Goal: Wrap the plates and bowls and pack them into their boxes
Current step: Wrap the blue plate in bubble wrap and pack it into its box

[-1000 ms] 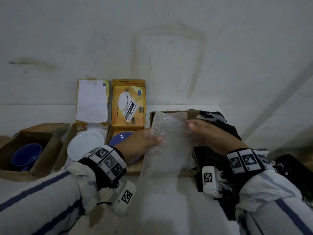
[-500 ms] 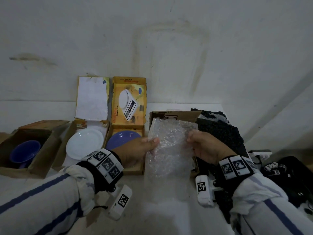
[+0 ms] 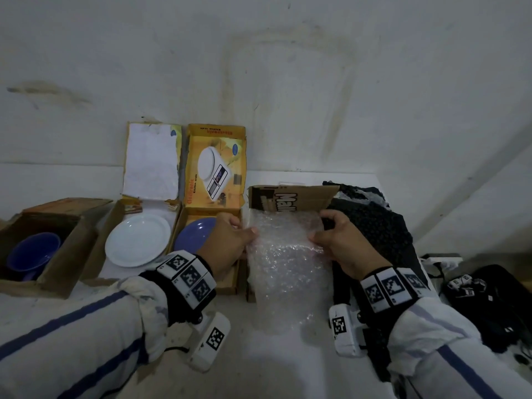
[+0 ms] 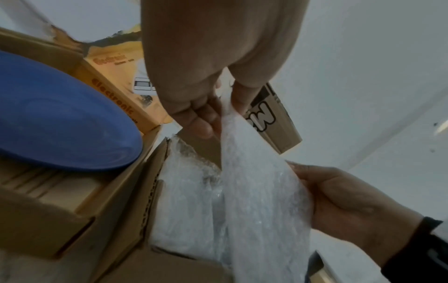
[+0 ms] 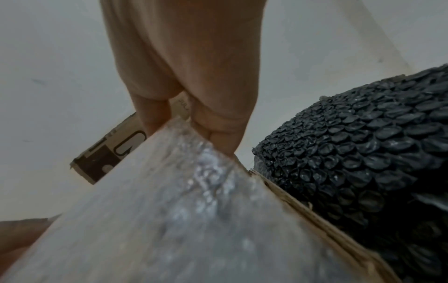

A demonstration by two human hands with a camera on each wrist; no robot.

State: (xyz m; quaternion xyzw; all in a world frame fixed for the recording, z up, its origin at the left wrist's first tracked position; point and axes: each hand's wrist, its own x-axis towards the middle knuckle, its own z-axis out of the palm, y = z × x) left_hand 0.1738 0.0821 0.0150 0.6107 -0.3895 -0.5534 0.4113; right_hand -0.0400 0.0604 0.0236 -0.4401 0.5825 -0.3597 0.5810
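Observation:
Both hands hold a clear sheet of bubble wrap (image 3: 283,263) by its upper corners, over a brown cardboard box (image 3: 290,198). My left hand (image 3: 230,243) pinches the left edge of the bubble wrap (image 4: 252,187) between thumb and fingers. My right hand (image 3: 335,240) pinches the right edge of the bubble wrap (image 5: 184,206). The sheet hangs down to the table. A blue plate (image 3: 191,236) lies in the yellow box (image 3: 214,168) just left of my left hand. A white plate (image 3: 137,239) sits in the box beside it. A blue bowl (image 3: 31,256) sits in the far-left box.
A heap of black bubble wrap (image 3: 374,223) lies right of the brown box, close by my right hand. More clear wrap (image 4: 186,201) fills the brown box. Dark gear (image 3: 489,300) is at the far right. A white wall (image 3: 259,82) stands behind.
Both hands have lowered and drawn the bubble wrap sheet toward me, uncovering the brown box's printed flap. The hands are now slightly further apart, with the sheet stretched between them.

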